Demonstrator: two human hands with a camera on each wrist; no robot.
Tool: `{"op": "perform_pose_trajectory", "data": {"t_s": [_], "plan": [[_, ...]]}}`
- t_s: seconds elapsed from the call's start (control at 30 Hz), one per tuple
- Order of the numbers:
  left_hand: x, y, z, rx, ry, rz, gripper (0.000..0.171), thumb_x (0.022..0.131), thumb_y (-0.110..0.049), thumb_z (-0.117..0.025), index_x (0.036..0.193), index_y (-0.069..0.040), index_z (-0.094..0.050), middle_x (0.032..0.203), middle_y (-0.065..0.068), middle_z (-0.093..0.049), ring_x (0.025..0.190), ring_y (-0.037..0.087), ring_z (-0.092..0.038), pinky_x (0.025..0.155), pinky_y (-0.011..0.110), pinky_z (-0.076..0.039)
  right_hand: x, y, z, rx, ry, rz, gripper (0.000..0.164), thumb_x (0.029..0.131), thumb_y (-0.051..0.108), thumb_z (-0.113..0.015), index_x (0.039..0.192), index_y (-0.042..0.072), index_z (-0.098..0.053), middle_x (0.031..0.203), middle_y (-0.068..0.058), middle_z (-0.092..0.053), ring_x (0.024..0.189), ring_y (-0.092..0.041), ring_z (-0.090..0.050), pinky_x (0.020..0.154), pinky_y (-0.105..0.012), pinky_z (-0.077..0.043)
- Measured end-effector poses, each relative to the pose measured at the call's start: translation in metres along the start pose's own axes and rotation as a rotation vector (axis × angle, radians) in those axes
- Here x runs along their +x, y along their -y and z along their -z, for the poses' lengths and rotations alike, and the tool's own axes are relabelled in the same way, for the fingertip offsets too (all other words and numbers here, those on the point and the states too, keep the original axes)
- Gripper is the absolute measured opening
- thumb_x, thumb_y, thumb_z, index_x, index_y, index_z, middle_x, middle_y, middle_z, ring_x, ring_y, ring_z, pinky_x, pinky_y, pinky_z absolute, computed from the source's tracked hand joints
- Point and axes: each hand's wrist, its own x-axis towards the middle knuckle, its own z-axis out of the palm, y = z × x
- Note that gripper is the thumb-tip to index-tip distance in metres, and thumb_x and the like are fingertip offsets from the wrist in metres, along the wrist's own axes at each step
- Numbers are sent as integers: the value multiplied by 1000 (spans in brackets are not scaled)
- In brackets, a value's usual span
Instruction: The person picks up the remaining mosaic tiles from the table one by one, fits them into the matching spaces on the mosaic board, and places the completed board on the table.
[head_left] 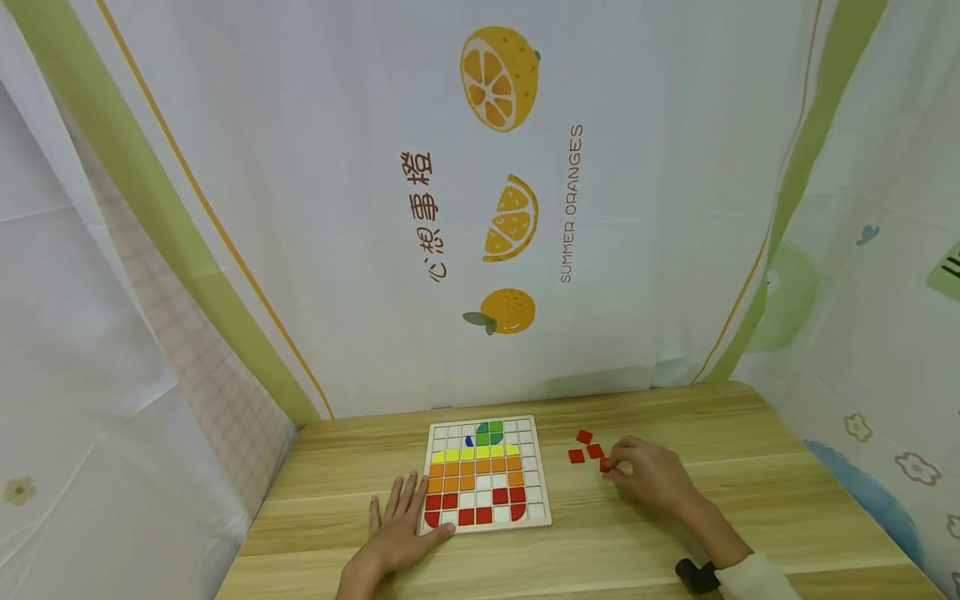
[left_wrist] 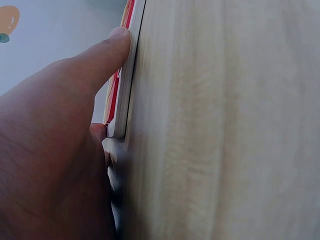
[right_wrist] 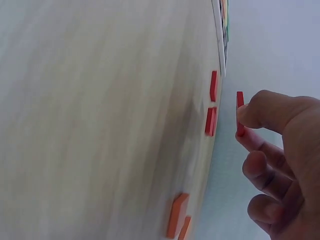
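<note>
My right hand (head_left: pixel 654 472) pinches a small red square tile (right_wrist: pixel 240 112) between thumb and fingertips, its other fingers curled loosely. In the right wrist view the tile is held edge-on, lifted off the table. Several loose red tiles (head_left: pixel 576 456) lie just left of this hand. My left hand (head_left: pixel 401 531) rests at the lower left corner of a white grid board (head_left: pixel 533 475), fingers spread along its left side and thumb (left_wrist: pixel 117 47) on the near edge. Green, yellow, orange and red pieces fill many of the board's cells; others are white. One small blue piece (head_left: pixel 469 442) sits near the top.
A wood-grain table (head_left: pixel 645 550) carries everything. Behind it hangs a white curtain (head_left: pixel 337 208) printed with oranges, and more printed cloth flanks both sides. A black object (head_left: pixel 696 576) is at the right wrist, by a pale sleeve (head_left: pixel 757 577).
</note>
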Motion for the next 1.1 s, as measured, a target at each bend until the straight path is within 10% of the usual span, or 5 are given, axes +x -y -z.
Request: {"op": "perform_pose_trajectory", "data": {"t_s": [0.57,1.1], "plan": [[-8,-20,16,-1,42,54,106,92,-73,-66,169,-10,-29,178,20,-19,165,47,-6,125,77,10,17,28,-3,40,22,79,19,80,7,-91,86,23,-83,95,9,-72,65,-2,-59,53,-15,-40],[-2,-4,3,-9,-1,11,109,91,-81,-58,170,-14,-26,178,19,-17,165,47,-3,123,78,14,35,59,-16,60,72,124,15,83,11,-89,87,23,-81,97,8,-72,68,-10,-65,55,-14,-41]]}}
